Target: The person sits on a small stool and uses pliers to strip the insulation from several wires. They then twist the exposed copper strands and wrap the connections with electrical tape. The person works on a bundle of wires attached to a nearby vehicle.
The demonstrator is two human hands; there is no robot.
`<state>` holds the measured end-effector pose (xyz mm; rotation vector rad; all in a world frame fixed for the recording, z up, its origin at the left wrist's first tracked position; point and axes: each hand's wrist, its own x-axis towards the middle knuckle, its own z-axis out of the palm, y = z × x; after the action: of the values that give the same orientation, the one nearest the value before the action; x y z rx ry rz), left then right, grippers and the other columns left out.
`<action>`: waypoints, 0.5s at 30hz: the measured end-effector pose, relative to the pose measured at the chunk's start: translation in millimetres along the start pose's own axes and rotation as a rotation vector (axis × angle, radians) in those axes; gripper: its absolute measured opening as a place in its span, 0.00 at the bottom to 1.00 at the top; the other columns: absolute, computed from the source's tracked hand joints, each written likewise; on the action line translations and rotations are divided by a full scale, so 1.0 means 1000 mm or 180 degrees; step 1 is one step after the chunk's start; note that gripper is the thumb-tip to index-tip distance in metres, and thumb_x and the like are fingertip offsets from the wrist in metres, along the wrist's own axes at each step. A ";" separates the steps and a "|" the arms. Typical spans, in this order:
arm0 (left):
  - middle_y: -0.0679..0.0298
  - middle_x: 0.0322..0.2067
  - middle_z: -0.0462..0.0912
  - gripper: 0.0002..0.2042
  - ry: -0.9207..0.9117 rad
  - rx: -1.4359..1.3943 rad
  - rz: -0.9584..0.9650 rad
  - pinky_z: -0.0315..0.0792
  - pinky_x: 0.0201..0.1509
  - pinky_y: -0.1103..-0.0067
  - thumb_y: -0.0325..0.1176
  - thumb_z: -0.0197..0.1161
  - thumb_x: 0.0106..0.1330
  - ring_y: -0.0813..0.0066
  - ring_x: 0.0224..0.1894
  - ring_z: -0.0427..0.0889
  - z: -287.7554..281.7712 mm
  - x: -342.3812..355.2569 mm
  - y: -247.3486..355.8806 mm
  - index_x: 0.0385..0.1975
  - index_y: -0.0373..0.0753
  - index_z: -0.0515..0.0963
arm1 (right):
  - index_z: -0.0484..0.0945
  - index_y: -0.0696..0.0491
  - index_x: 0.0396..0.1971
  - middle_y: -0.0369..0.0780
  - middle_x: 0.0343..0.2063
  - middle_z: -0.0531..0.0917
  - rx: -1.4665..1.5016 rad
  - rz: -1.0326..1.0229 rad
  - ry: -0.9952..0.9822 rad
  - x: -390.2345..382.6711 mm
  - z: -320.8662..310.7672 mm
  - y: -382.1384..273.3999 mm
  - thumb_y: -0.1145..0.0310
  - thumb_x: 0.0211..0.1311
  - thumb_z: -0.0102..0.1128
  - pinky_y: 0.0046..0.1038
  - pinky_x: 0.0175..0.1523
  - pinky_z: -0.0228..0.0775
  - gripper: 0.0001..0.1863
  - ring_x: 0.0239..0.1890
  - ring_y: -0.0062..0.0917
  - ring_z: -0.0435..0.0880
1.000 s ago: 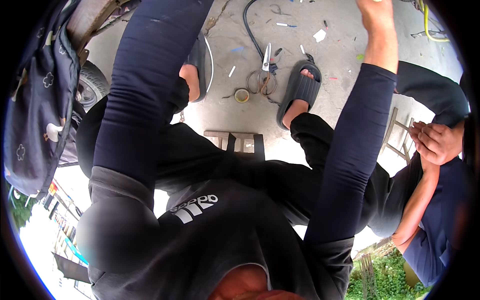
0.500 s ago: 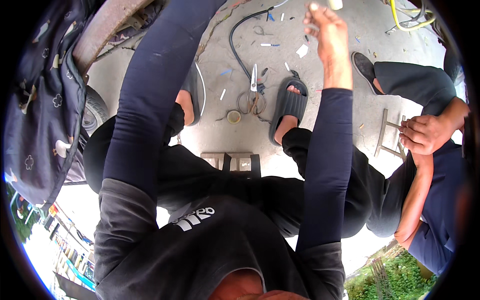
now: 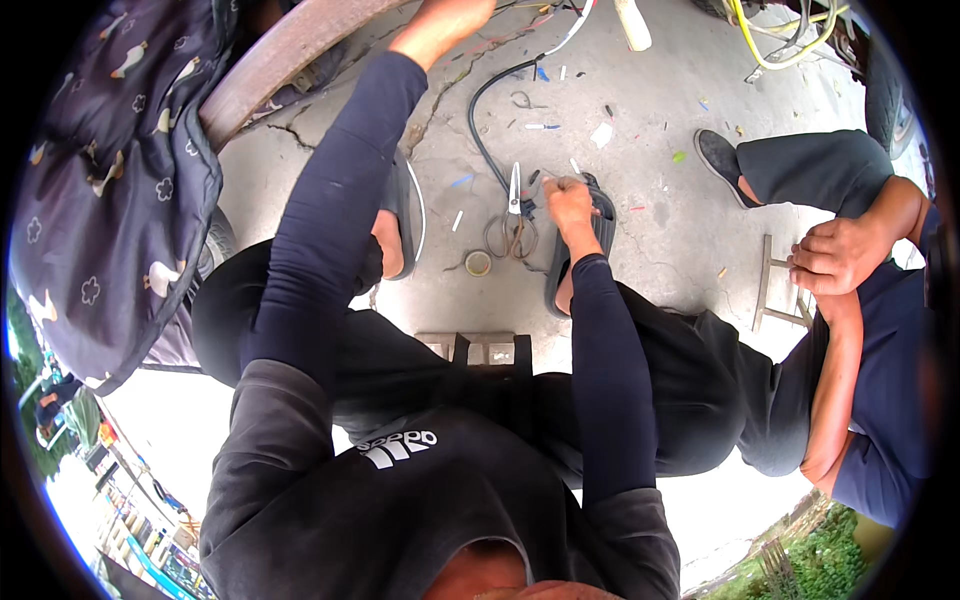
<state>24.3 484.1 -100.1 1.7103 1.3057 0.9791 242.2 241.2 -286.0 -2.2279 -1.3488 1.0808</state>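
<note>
My left hand [image 3: 443, 30] reaches to the top edge, where its fingertips are cut off; whether it holds anything is hidden. My right hand [image 3: 570, 210] is low over my right sandal [image 3: 603, 233], just right of the scissors. Its fingers are curled together, and anything between them is too small to make out. The scissors [image 3: 515, 195] lie on the ground with their blades pointing away from me. A roll of tape [image 3: 478, 263] rests by their handles. Beyond the scissors, a black cable [image 3: 474, 108] curves up to a pale end [image 3: 575, 38].
Plastic scraps [image 3: 601, 135] litter the cracked concrete. A white cylindrical piece [image 3: 632, 25] and a yellow hose [image 3: 762, 58] are at the top. Another person's hands [image 3: 838, 258] rest together at right, beside a small metal frame [image 3: 768, 285]. Patterned fabric [image 3: 110, 190] hangs at left.
My right hand has come down from near the white piece to beside the scissors. My left hand has come into view at the top. The whole view has shifted slightly.
</note>
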 end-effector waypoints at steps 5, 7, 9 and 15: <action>0.52 0.26 0.84 0.17 0.1322 -0.0156 -0.0451 0.76 0.38 0.63 0.46 0.57 0.74 0.48 0.31 0.84 -0.010 -0.144 -0.016 0.40 0.36 0.83 | 0.85 0.56 0.42 0.52 0.39 0.87 -0.0447 -0.0075 0.0125 -0.077 0.049 0.037 0.57 0.64 0.62 0.42 0.54 0.78 0.17 0.46 0.48 0.87; 0.59 0.32 0.88 0.18 0.1007 0.0192 -0.1095 0.77 0.41 0.70 0.46 0.58 0.75 0.67 0.35 0.86 -0.003 -0.221 -0.067 0.42 0.35 0.82 | 0.83 0.55 0.43 0.52 0.39 0.87 -0.0626 0.0047 -0.0041 -0.120 0.064 0.038 0.53 0.64 0.63 0.43 0.53 0.78 0.20 0.46 0.48 0.87; 0.46 0.39 0.86 0.14 0.0510 0.0775 -0.1132 0.78 0.48 0.62 0.43 0.61 0.71 0.44 0.45 0.85 0.010 -0.300 -0.092 0.43 0.38 0.83 | 0.81 0.55 0.43 0.53 0.38 0.87 -0.0898 0.0308 -0.0186 -0.150 0.071 0.022 0.49 0.65 0.63 0.45 0.53 0.78 0.23 0.47 0.48 0.86; 0.43 0.36 0.86 0.11 -0.1785 0.1571 -0.1311 0.79 0.46 0.58 0.35 0.62 0.61 0.42 0.41 0.86 0.001 -0.434 -0.116 0.37 0.37 0.86 | 0.77 0.57 0.47 0.55 0.45 0.86 -0.1177 -0.0011 -0.0429 -0.178 0.085 0.005 0.44 0.63 0.65 0.48 0.55 0.77 0.29 0.50 0.51 0.84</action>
<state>-100.1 82.8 -259.9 1.7764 1.4862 -0.0790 134.3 76.8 -267.4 -2.4398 -1.7297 1.0682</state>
